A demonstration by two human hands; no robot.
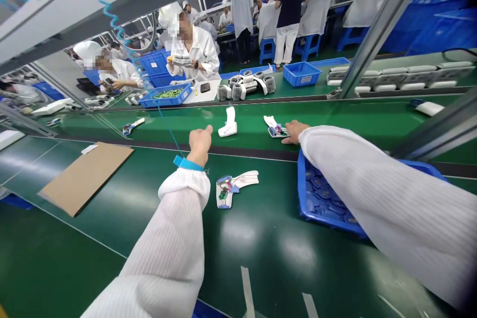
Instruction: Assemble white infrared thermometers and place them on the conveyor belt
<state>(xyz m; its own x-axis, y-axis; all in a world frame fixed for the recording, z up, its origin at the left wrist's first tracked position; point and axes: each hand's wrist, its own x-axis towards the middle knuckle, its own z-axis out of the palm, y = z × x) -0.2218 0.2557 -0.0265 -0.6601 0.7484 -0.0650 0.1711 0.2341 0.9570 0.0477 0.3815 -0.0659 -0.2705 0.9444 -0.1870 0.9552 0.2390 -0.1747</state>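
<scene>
My right hand (296, 131) reaches onto the belt, its fingertips around the near end of a pistol-shaped white housing half (275, 127) with wires and electronics inside. My left hand (200, 145) hovers by the belt's near edge with its fingers curled in; nothing shows in it, and a blue wrist strap (188, 164) circles the wrist. Just beyond it, a white pistol-shaped casing (228, 123) lies on the belt, apart from the hand. Between my arms on the bench rests another open housing half (225, 192), showing a green circuit board and coloured wires.
Under my right forearm stands a blue tray (303, 198) of dark blue flat parts. A cardboard sheet (87, 176) lies on the left. Across the green belt (179, 126) are a blue bin (301, 74), grey-white bundles (246, 84) and co-workers. A coiled blue cord (108, 10) hangs at upper left.
</scene>
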